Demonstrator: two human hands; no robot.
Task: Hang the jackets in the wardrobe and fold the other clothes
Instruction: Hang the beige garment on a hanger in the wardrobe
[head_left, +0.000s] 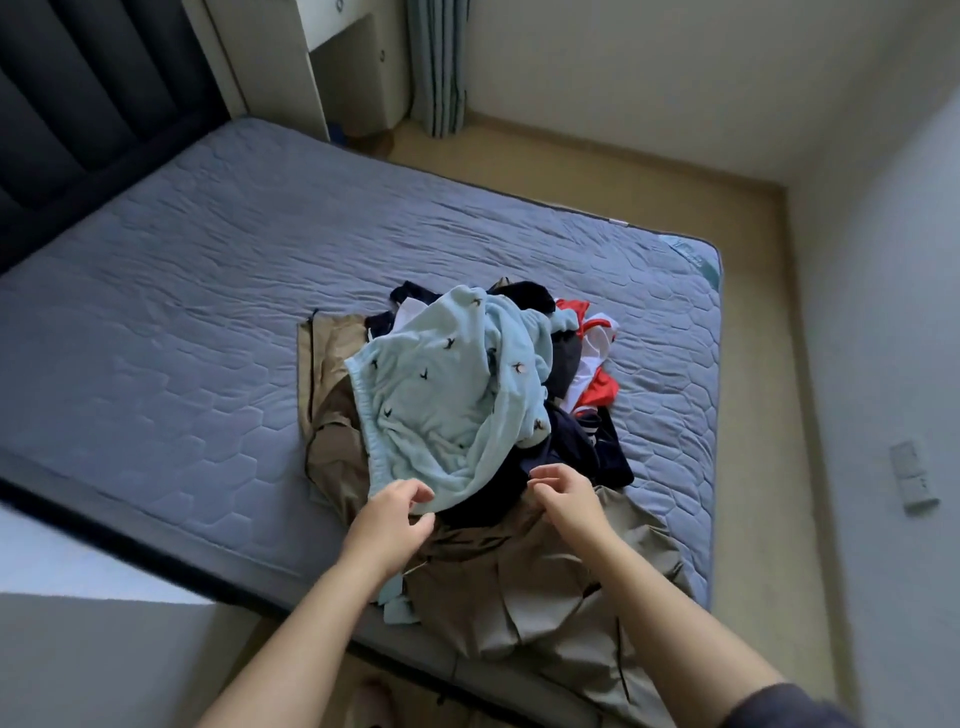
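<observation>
My left hand (395, 512) pinches the hem of the light-blue fleece garment with small dark prints (441, 395) atop the clothes heap (571, 364) on the grey quilted mattress (182, 312) — right hand (563, 496) fingers curled by navy cloth (493, 499), grip unclear — I'd lift it straight up, shake loose, then fold.

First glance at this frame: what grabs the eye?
A heap of clothes sits toward the near edge of the grey mattress, topped by a light blue fleece with dark motifs. The left hand pinches the fleece's hem; the right hand curls beside it over khaki fabric.
</observation>
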